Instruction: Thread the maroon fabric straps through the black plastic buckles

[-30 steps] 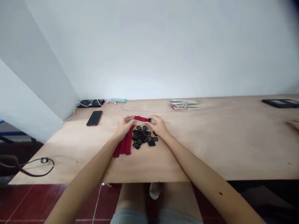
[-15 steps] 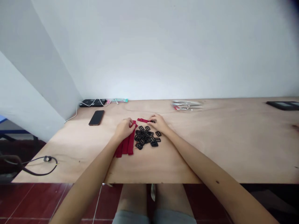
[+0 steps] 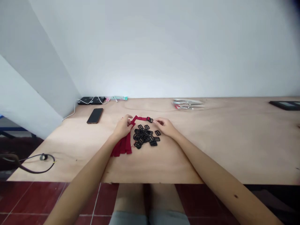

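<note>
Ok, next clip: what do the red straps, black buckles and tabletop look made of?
The red straps look like woven fabric webbing: matte, and limp where they fold. The black buckles seem to be dull moulded plastic, with no metallic shine, though they're small here. The tabletop looks like bare plywood, showing wood grain and no paint.

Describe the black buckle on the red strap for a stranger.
On the wooden table, find the heap of black buckles. Just beyond it, a red strap runs from the left hand to one buckle, the only one on the strap, not in the heap.
</note>
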{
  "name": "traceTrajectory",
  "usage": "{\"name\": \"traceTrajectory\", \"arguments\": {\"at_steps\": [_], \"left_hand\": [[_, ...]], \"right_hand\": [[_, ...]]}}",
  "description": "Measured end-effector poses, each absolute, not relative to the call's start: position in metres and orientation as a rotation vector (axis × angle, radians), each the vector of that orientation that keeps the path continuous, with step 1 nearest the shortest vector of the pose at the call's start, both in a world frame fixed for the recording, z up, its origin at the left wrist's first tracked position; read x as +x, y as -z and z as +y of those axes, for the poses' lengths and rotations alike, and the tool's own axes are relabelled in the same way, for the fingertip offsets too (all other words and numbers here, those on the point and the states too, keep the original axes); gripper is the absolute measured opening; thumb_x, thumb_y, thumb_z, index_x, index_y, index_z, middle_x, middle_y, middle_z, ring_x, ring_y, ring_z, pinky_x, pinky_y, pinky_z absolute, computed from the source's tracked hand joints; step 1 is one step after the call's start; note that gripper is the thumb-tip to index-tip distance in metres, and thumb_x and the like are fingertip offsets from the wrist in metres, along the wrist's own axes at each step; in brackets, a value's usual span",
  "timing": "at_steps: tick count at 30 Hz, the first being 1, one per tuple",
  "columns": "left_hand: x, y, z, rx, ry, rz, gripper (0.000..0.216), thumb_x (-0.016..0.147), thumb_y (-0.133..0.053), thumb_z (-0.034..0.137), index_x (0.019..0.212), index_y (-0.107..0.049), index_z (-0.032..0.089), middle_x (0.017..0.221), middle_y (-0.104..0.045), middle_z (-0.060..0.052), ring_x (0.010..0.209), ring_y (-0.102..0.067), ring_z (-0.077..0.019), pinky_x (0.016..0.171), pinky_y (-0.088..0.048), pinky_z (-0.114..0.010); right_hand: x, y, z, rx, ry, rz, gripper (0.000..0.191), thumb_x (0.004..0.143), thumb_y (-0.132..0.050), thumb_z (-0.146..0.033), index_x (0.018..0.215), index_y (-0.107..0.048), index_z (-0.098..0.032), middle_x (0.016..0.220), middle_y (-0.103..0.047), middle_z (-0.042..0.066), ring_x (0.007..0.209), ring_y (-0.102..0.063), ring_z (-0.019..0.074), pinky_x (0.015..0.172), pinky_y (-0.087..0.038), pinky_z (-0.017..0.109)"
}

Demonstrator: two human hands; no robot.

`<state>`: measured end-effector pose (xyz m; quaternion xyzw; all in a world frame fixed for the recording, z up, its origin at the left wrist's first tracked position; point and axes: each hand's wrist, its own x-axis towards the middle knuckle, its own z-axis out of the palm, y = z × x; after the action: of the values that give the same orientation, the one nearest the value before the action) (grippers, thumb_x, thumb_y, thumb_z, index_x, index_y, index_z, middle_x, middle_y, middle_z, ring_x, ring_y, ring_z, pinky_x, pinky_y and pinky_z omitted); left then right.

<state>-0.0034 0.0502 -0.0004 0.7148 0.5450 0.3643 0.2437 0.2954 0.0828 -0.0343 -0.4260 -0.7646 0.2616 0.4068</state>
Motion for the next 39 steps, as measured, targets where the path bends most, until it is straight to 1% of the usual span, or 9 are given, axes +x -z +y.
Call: {"name": "traceTrajectory", "arguments": {"at_steps": [2,5,9,14,19,21,28,34,39], "left_hand": [[-0.001,-0.003,0.049,1.883,-1.08,1.417,0.043,0.085,-0.066,0.008,0.125,-0.063,0.022,0.093,-0.078,-0.006,0.087,-0.077,-0.0252,0.081,-0.06,-0.038],[0.003,-0.013,0.045,1.885,-1.207,1.321,0.043,0.092,-0.059,0.012,0.134,-0.061,0.021,0.104,-0.08,-0.009,0.097,-0.078,-0.0256,0.089,-0.06,-0.04],[0.007,-0.026,0.037,2.075,-1.315,1.333,0.031,0.1,-0.049,0.018,0.125,-0.069,0.02,0.114,-0.078,-0.01,0.106,-0.074,-0.0255,0.098,-0.056,-0.041],[0.014,-0.034,0.025,2.149,-1.109,1.242,0.03,0.104,-0.044,0.025,0.112,-0.073,0.019,0.096,-0.078,-0.008,0.086,-0.072,-0.0231,0.083,-0.055,-0.035],[0.019,-0.031,0.023,2.329,-0.824,1.376,0.024,0.105,-0.05,0.031,0.104,-0.072,0.02,0.095,-0.079,-0.008,0.085,-0.072,-0.0248,0.081,-0.052,-0.034],[0.019,-0.027,0.025,2.352,-0.777,1.423,0.025,0.106,-0.05,0.033,0.102,-0.071,0.02,0.094,-0.079,-0.009,0.085,-0.073,-0.0262,0.08,-0.052,-0.035],[0.018,-0.018,0.031,2.379,-0.782,1.334,0.024,0.108,-0.047,0.026,0.115,-0.07,0.02,0.109,-0.08,-0.011,0.099,-0.075,-0.0276,0.085,-0.054,-0.035],[0.023,-0.019,0.025,2.281,-0.842,1.218,0.026,0.107,-0.047,0.024,0.12,-0.07,0.022,0.112,-0.079,-0.009,0.098,-0.075,-0.0254,0.085,-0.054,-0.033],[0.025,-0.025,0.022,2.169,-0.893,1.086,0.026,0.108,-0.049,0.031,0.115,-0.072,0.021,0.104,-0.079,-0.007,0.093,-0.074,-0.0237,0.083,-0.054,-0.033]], "right_hand": [[0.3,0.031,0.078,-1.067,-0.688,-1.96,0.03,0.102,-0.063,-0.045,0.105,-0.08,-0.021,0.107,-0.081,0.009,0.095,-0.072,0.0265,0.087,-0.057,0.041],[0.295,0.029,0.076,-1.001,-0.676,-2.053,0.029,0.103,-0.063,-0.043,0.114,-0.081,-0.023,0.109,-0.079,0.01,0.097,-0.071,0.0263,0.089,-0.057,0.041],[0.279,0.028,0.078,-0.953,-0.611,-2.217,0.028,0.105,-0.061,-0.039,0.122,-0.08,-0.027,0.11,-0.074,0.009,0.1,-0.069,0.0253,0.094,-0.056,0.041],[0.274,0.03,0.08,-0.935,-0.619,-2.193,0.021,0.098,-0.073,-0.035,0.115,-0.079,-0.024,0.11,-0.071,0.009,0.101,-0.067,0.0255,0.094,-0.054,0.041],[0.275,0.026,0.075,-0.934,-0.811,-2.064,0.021,0.094,-0.073,-0.032,0.11,-0.078,-0.02,0.101,-0.077,0.008,0.086,-0.068,0.0223,0.079,-0.055,0.035],[0.274,0.023,0.072,-0.924,-0.884,-1.991,0.021,0.094,-0.071,-0.033,0.108,-0.08,-0.02,0.101,-0.08,0.008,0.086,-0.07,0.0225,0.079,-0.056,0.035],[0.266,0.016,0.065,-0.835,-1.135,-1.654,0.028,0.089,-0.08,-0.042,0.107,-0.085,-0.021,0.104,-0.082,0.008,0.092,-0.074,0.023,0.088,-0.059,0.038],[0.254,0.013,0.055,-0.731,-1.324,-1.56,0.03,0.087,-0.084,-0.041,0.11,-0.085,-0.024,0.111,-0.081,0.007,0.097,-0.073,0.0209,0.086,-0.059,0.034],[0.25,0.01,0.049,-0.709,-1.375,-1.569,0.031,0.087,-0.084,-0.04,0.113,-0.084,-0.024,0.113,-0.081,0.007,0.097,-0.072,0.0205,0.086,-0.058,0.033]]}}
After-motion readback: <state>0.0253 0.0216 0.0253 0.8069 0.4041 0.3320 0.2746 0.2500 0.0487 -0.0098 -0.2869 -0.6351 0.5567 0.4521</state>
